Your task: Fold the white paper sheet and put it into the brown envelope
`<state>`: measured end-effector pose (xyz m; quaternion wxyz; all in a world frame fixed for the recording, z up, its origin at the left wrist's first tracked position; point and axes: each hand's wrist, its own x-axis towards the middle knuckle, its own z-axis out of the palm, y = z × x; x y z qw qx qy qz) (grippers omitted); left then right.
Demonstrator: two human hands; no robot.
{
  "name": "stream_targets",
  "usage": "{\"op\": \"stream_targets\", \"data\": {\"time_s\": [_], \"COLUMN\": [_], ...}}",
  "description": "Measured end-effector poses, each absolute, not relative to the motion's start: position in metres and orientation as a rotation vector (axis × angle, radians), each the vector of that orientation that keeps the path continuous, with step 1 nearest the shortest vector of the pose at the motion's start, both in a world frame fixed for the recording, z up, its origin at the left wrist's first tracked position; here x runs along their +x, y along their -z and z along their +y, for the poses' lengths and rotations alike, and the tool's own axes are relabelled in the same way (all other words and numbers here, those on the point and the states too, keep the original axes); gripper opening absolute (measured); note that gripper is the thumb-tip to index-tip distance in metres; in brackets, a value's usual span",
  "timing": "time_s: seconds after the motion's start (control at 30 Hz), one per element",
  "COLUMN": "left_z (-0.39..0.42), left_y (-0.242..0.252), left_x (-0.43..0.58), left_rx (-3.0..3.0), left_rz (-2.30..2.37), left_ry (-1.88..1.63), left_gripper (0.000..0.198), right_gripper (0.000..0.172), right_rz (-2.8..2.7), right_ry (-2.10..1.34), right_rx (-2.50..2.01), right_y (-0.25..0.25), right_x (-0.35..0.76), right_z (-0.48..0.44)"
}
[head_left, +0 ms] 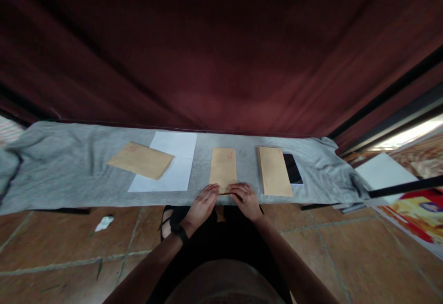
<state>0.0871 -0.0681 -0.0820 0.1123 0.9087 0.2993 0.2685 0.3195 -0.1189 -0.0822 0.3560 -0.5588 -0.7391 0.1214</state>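
Note:
A brown paper envelope (pixel 223 165) lies lengthwise on the grey cloth in front of me, its near end at the table's front edge. My left hand (pixel 203 205) grips that end at its left corner, fingers together. At the right corner my right hand (pixel 246 200) pinches the same end with bent fingers. A dark line runs along the envelope's edge between the hands; whether it is a fold or the opening I cannot tell. To the right rests a stack of brown envelopes (pixel 276 171). On the left, another brown envelope (pixel 141 158) lies slanted over white paper (pixel 182 163).
A dark-screened phone (pixel 292 169) lies partly under the stack's right side. Grey cloth (pixel 86 156) covers the narrow table, with a dark red curtain (pixel 221 73) behind it. Metal bars and a colourful printed box (pixel 418 214) stand at right. A white scrap (pixel 104 223) is on the tiled floor.

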Motion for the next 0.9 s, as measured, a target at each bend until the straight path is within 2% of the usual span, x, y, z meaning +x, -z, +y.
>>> {"op": "stream_targets", "data": {"time_s": [0.33, 0.63, 0.8, 0.9], "left_z": [-0.079, -0.072, -0.078, -0.091], "left_y": [0.082, 0.08, 0.076, 0.082], "left_x": [0.072, 0.086, 0.091, 0.099], "left_rx": [2.593, 2.536, 2.671, 2.812], "left_rz": [0.963, 1.208, 1.136, 0.995], "left_ry": [-0.871, -0.866, -0.762, -0.657], "left_gripper": [0.029, 0.024, 0.032, 0.043], "right_gripper": [0.02, 0.014, 0.013, 0.019], "right_rz": [-1.99, -1.8, -1.784, -1.775], "right_ry": [-0.24, -0.174, -0.138, -0.119], "right_rx": [-1.387, -1.588, -1.608, -1.607], "right_y": [0.085, 0.086, 0.084, 0.082], "right_x": [0.323, 0.305, 0.303, 0.295], "right_z": [-0.131, -0.126, -0.125, -0.128]}}
